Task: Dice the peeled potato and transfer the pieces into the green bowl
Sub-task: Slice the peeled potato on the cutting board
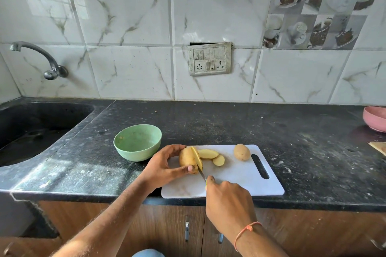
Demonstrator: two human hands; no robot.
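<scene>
— Waiting empty just left of the board (pixel 240 181), the green bowl (pixel 137 142) stays handy?

— Yes. Left hand (pixel 165 165) grips the potato (pixel 188 159) steady on it; right hand (pixel 227 200), closed round the knife (pixel 201 173), slices.

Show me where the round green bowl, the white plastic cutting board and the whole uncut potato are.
Round green bowl (pixel 125 148): head view, outer front wall.
White plastic cutting board (pixel 240 181): head view, bare middle surface.
Whole uncut potato (pixel 241 152): head view, centre of its skin.

Surfaces I see, centre of frame.
Matt white plastic cutting board (pixel 240 175) on speckled, dusty black stone counter (pixel 208 123); glossy marbled wall tiles (pixel 129 69) above.
</scene>
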